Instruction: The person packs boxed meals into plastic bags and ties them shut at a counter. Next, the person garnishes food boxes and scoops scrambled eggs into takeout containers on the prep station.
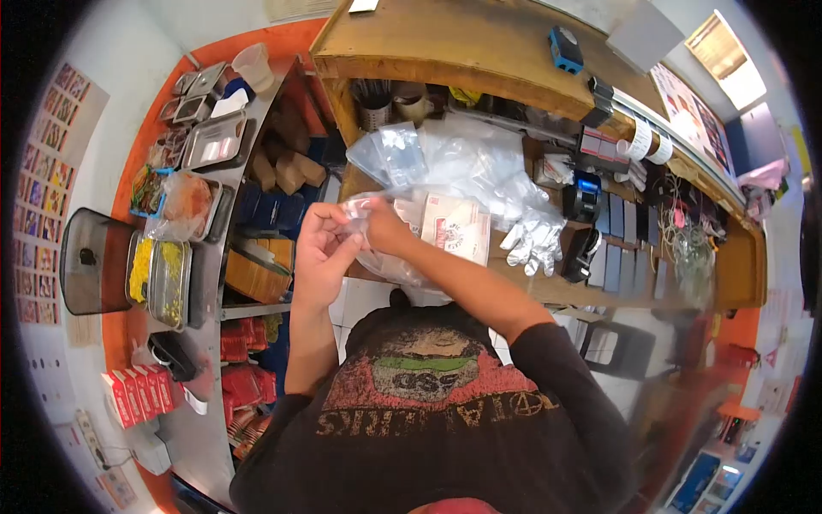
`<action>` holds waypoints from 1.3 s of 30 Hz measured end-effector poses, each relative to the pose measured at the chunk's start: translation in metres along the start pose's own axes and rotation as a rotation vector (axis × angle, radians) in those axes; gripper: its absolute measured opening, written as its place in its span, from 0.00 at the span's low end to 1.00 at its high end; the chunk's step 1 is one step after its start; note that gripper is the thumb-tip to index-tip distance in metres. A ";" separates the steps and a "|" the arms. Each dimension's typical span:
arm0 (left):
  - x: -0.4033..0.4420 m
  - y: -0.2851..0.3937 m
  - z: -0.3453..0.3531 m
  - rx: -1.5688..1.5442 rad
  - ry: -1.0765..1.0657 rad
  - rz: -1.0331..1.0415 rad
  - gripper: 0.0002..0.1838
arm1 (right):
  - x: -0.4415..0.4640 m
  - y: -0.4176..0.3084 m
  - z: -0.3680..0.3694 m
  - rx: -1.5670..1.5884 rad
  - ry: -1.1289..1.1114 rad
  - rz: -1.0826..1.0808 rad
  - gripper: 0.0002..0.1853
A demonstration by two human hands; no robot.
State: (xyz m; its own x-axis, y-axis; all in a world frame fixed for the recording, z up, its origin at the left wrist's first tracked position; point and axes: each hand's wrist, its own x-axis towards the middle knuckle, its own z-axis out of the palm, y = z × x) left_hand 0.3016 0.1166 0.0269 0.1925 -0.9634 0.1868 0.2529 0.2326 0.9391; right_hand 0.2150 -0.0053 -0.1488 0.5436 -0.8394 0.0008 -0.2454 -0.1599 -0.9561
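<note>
Your two hands meet over the near left edge of the wooden counter (pixel 535 294), at a clear plastic bag (pixel 390 267). Your left hand (pixel 322 255) is on the left, palm partly in view, fingers curled, the thumb and fingertips pinching the film. Your right hand (pixel 385 230) reaches across from the right with its back uppermost; its fingers are bent in at the same gathered plastic, their exact grip hidden.

The bag's gathered end points far and left, into your fingers. Its loose body spreads near and right beneath your right wrist; its long axis appears to run on that slant, though the forearm covers part of it. A printed paper package (pixel 459 230) lies just right of your right hand, partly behind the forearm; whether the bag encloses it cannot be told. Farther right lie crumpled plastic gloves (pixel 533 244); beyond, on the far side, spreads a pile of clear bags (pixel 475 154).
</note>
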 end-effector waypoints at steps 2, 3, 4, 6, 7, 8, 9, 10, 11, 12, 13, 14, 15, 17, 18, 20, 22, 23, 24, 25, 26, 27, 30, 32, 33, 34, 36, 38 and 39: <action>0.003 0.006 -0.007 -0.008 -0.030 0.022 0.13 | 0.003 0.007 -0.007 -0.894 -0.629 -0.272 0.20; 0.003 0.007 -0.012 0.010 -0.029 0.017 0.14 | -0.001 0.015 -0.009 -0.968 -0.651 -0.264 0.22; 0.003 0.007 -0.016 0.025 -0.025 0.014 0.14 | -0.006 0.009 -0.013 -1.042 -0.675 -0.257 0.23; 0.003 0.008 -0.020 0.016 -0.036 0.019 0.14 | -0.019 -0.016 -0.064 -0.589 -0.545 -0.445 0.28; 0.002 0.008 -0.022 0.017 -0.039 0.029 0.14 | -0.023 -0.056 -0.098 -0.658 -0.769 -0.116 0.32; 0.003 0.006 -0.024 0.007 -0.041 0.029 0.14 | -0.028 -0.095 -0.133 -0.711 -0.977 0.225 0.36; 0.005 0.005 -0.027 -0.012 -0.068 0.043 0.14 | -0.043 -0.109 -0.160 -0.944 -0.951 0.254 0.38; 0.008 0.004 -0.028 -0.030 -0.097 0.056 0.15 | -0.056 -0.127 -0.182 -1.063 -0.926 0.381 0.36; 0.011 0.003 -0.026 -0.035 -0.105 0.052 0.15 | -0.067 -0.148 -0.204 -1.172 -0.968 0.309 0.31; 0.015 0.004 -0.023 -0.055 -0.130 0.071 0.15 | -0.076 -0.163 -0.224 -1.276 -1.008 0.236 0.27; 0.019 0.004 -0.019 -0.074 -0.157 0.090 0.16 | -0.083 -0.167 -0.242 -1.223 -0.938 0.212 0.23; 0.021 0.004 -0.013 -0.078 -0.169 0.078 0.16 | -0.090 -0.170 -0.254 -1.167 -0.867 0.191 0.21; 0.025 0.004 -0.006 0.023 -0.265 0.133 0.17 | -0.097 -0.185 -0.261 -1.159 -0.861 0.206 0.21; 0.029 0.013 0.004 0.360 -0.369 0.221 0.25 | -0.110 -0.213 -0.274 -0.891 -0.572 -0.068 0.21; 0.032 0.012 0.001 0.353 -0.383 0.215 0.25 | -0.121 -0.204 -0.278 -0.888 -0.564 -0.054 0.21; 0.045 0.012 -0.023 1.050 -0.293 0.542 0.46 | -0.148 -0.168 -0.285 -0.485 -0.049 -0.254 0.28; 0.051 -0.033 -0.061 0.791 -0.226 0.459 0.63 | -0.171 -0.108 -0.290 -0.256 -0.002 -0.103 0.50; 0.057 -0.051 -0.070 0.816 -0.220 0.420 0.64 | -0.181 -0.054 -0.286 -0.276 0.031 -0.058 0.62; 0.056 -0.088 -0.077 0.761 -0.294 0.320 0.63 | -0.191 -0.013 -0.279 -0.289 0.067 -0.007 0.75; 0.054 -0.124 -0.085 0.709 -0.358 0.216 0.61 | -0.193 0.010 -0.253 -0.259 0.047 0.070 0.80; 0.057 -0.144 -0.077 0.771 -0.433 0.209 0.55 | -0.178 0.014 -0.227 -0.276 0.039 0.062 0.82; 0.060 -0.164 -0.068 0.831 -0.509 0.205 0.49 | -0.162 0.017 -0.200 -0.292 0.030 0.053 0.84; 0.054 -0.161 -0.017 0.949 -0.652 0.298 0.34 | -0.124 0.002 -0.141 -0.604 0.085 -0.129 0.79; 0.048 -0.157 -0.007 0.813 -0.764 0.259 0.27 | -0.111 -0.010 -0.136 -0.543 0.122 -0.084 0.71; 0.043 -0.155 -0.006 0.715 -0.666 0.132 0.25 | -0.105 -0.013 -0.136 -0.490 0.158 -0.048 0.64; 0.042 -0.155 -0.005 0.616 -0.566 0.009 0.23 | -0.101 -0.011 -0.134 -0.490 0.161 -0.051 0.64; 0.043 -0.180 -0.009 0.570 -0.584 -0.130 0.21 | -0.097 0.002 -0.124 -0.480 0.123 -0.185 0.40; 0.037 -0.198 -0.009 0.522 -0.599 -0.278 0.20 | -0.093 0.016 -0.110 -0.632 0.063 -0.151 0.23; 0.035 -0.202 0.000 0.387 -0.485 -0.262 0.21 | -0.089 0.017 -0.108 -0.572 0.108 -0.099 0.18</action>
State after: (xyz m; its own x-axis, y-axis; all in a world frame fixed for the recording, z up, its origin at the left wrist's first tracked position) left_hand 0.2576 0.0358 -0.1563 -0.2991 -0.9534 -0.0382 -0.1420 0.0049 0.9899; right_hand 0.0764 0.0105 -0.1334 0.5083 -0.8497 0.1404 -0.6084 -0.4696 -0.6398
